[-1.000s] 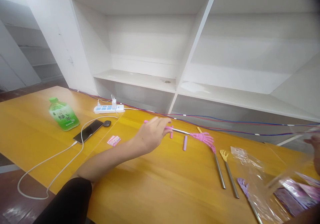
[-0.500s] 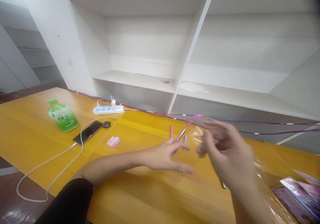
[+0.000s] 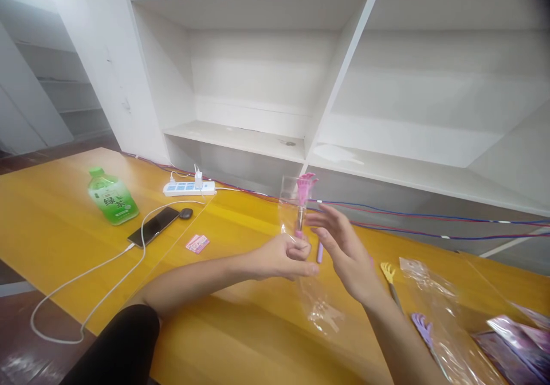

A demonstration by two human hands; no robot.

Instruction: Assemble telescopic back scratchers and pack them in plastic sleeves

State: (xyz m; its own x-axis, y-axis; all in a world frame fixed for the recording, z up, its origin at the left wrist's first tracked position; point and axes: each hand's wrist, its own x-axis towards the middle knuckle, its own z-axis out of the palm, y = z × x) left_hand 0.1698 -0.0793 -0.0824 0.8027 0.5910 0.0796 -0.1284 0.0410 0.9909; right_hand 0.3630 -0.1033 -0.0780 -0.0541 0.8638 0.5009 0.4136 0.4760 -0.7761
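Note:
My left hand is closed around the handle of a pink back scratcher with a hand-shaped head and a metal shaft, held upright. A clear plastic bag shows behind and beside the head, and a clear end hangs below the same hand. My right hand is just right of the shaft, fingers apart; whether a fingertip touches the bag is hard to see. A purple stick lies on the table between the hands. Beyond my right wrist lie a yellow back scratcher and a purple back scratcher.
Clear plastic bags and purple packages lie at the right. On the left are a green bottle, a phone, pink cards and a power strip. Cables run along the shelf base.
The pink back scratcher has gone from tilted to upright in my left hand, whose fingers have closed. The clear bag is now beside its head. My right hand has moved left, uncovering the other scratchers.

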